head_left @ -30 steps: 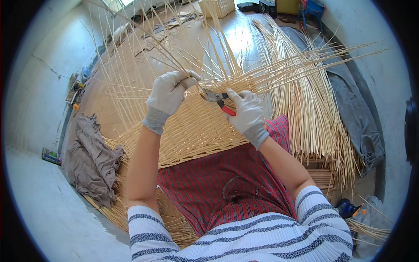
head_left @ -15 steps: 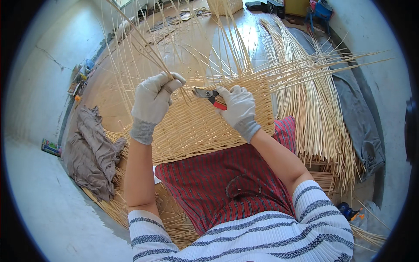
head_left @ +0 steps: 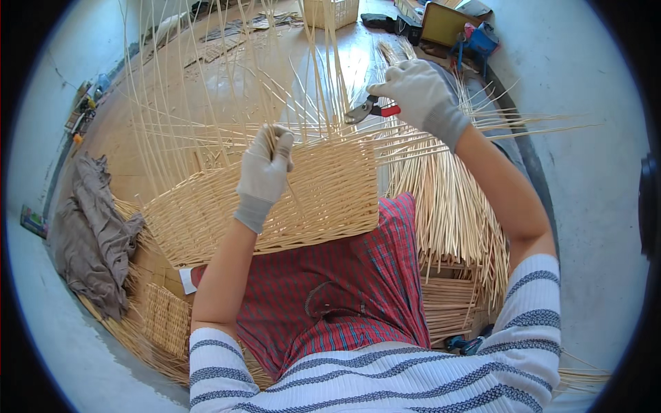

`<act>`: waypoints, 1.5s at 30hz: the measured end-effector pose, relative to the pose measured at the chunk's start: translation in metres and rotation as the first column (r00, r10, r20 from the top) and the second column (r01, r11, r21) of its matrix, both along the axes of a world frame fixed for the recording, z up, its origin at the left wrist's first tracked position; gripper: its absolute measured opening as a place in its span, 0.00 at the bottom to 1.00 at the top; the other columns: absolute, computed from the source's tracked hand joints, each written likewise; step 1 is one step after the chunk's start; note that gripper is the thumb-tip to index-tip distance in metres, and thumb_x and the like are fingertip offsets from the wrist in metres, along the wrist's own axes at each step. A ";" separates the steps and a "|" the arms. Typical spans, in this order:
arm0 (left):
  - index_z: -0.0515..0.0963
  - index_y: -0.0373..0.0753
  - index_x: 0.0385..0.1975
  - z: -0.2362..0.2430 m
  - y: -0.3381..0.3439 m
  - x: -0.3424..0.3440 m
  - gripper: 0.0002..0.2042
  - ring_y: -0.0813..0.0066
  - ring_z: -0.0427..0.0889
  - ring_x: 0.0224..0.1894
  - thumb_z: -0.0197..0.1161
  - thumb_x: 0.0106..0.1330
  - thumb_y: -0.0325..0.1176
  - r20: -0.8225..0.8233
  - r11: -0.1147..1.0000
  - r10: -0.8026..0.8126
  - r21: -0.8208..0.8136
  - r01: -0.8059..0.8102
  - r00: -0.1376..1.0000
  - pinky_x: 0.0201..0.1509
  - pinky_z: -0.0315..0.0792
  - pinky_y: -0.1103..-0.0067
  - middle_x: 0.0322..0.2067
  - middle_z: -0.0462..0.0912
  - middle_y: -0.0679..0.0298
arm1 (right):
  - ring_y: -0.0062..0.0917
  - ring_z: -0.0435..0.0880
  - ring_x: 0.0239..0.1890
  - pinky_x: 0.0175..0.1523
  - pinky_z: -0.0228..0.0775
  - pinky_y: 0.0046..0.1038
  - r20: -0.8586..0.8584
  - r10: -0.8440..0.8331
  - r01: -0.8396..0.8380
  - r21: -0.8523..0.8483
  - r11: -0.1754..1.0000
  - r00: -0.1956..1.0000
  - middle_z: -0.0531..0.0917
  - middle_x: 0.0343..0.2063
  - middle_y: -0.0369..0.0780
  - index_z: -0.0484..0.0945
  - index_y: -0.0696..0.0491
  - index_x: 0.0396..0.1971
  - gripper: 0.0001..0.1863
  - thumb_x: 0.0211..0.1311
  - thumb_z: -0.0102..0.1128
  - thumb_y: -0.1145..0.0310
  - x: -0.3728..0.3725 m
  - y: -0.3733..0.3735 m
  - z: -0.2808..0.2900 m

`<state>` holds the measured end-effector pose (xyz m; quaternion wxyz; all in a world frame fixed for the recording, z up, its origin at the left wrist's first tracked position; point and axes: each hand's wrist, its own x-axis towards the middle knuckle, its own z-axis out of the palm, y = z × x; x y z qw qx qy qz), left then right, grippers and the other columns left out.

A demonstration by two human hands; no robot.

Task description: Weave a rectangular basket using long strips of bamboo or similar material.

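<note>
A: How do the hands stand?

B: The left hand (head_left: 265, 168) is in front of the woven panel (head_left: 330, 186), its fingers closed near the upper edge. They seem to pinch a thin cane strand (head_left: 294, 194), whose loose end slants out just below them across the weave.

A: And the right hand (head_left: 421, 96)?

B: Higher up and off to the right of those fingers, with its own fingers wrapped around the pruning shears (head_left: 373, 109). The blades point back leftward, close to the upright stakes (head_left: 334, 76). Whether they are parted, I cannot tell.

A: What would you watch with that grip?

B: I'd keep the left pinch light but steady, close to the weave, so the strand can't spring. Thin cane probably flexes easily if held far from its root.

A: And the shears?

B: They're well apart from the left fingers, which seems sensible. For any clip, I'd bring the blades in flat along the weave, with the left fingers behind the cut, and single out one strand first. Those stakes beside the blades could easily be nicked.

A: Anything else near?

B: Long strands (head_left: 482, 127) run out below the right fingers; I'd keep the wrist clear of them. Nearer the body than the left fingers, the panel's lower edge meets the striped cloth (head_left: 330, 303), which may help steady it.
</note>
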<state>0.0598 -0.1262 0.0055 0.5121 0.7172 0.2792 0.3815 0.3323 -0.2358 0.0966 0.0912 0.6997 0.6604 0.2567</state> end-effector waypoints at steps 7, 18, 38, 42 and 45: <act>0.75 0.37 0.41 -0.020 0.007 0.027 0.06 0.73 0.75 0.25 0.60 0.70 0.30 -0.169 0.972 0.066 0.234 -0.025 0.983 0.33 0.71 0.74 0.23 0.77 0.61 | 0.28 0.82 0.47 0.57 0.73 0.32 0.205 0.157 -0.093 -0.292 0.952 0.966 0.83 0.41 0.35 0.80 0.31 0.54 0.25 0.59 0.62 0.74 -0.024 0.043 0.019; 0.78 0.39 0.42 -0.032 0.010 0.041 0.06 0.62 0.81 0.35 0.60 0.68 0.29 -0.194 0.888 0.128 0.459 -0.025 0.973 0.42 0.74 0.71 0.36 0.82 0.56 | 0.30 0.84 0.43 0.46 0.78 0.33 0.161 0.159 -0.088 -0.380 0.921 0.974 0.83 0.36 0.37 0.84 0.35 0.49 0.20 0.56 0.62 0.71 -0.016 0.050 0.021; 0.76 0.39 0.48 -0.202 -0.067 -0.418 0.14 0.78 0.72 0.24 0.55 0.72 0.42 -0.192 0.278 0.877 -0.547 -0.790 0.441 0.22 0.70 0.81 0.38 0.78 0.66 | 0.35 0.83 0.47 0.54 0.73 0.33 -0.854 -0.463 0.690 -0.483 0.539 -0.236 0.83 0.45 0.48 0.75 0.57 0.54 0.32 0.50 0.69 0.55 0.033 -0.289 -0.448; 0.75 0.40 0.50 -0.266 -0.304 -0.611 0.20 0.61 0.81 0.39 0.54 0.74 0.51 -0.548 -0.268 0.836 -0.426 -0.864 0.011 0.43 0.79 0.65 0.40 0.82 0.59 | 0.43 0.81 0.55 0.60 0.72 0.39 -0.615 -0.782 0.682 -0.615 0.396 -0.100 0.82 0.51 0.52 0.69 0.52 0.62 0.44 0.39 0.70 0.54 -0.029 -0.298 -0.466; 0.76 0.38 0.52 -0.326 -0.365 -0.522 0.21 0.56 0.82 0.42 0.53 0.74 0.51 -0.807 -0.380 0.573 -0.415 -0.826 0.142 0.46 0.79 0.61 0.45 0.84 0.60 | 0.36 0.84 0.47 0.55 0.73 0.31 -0.773 -0.620 0.725 -0.502 0.472 -0.132 0.84 0.44 0.47 0.69 0.58 0.59 0.43 0.38 0.73 0.58 0.042 -0.331 -0.491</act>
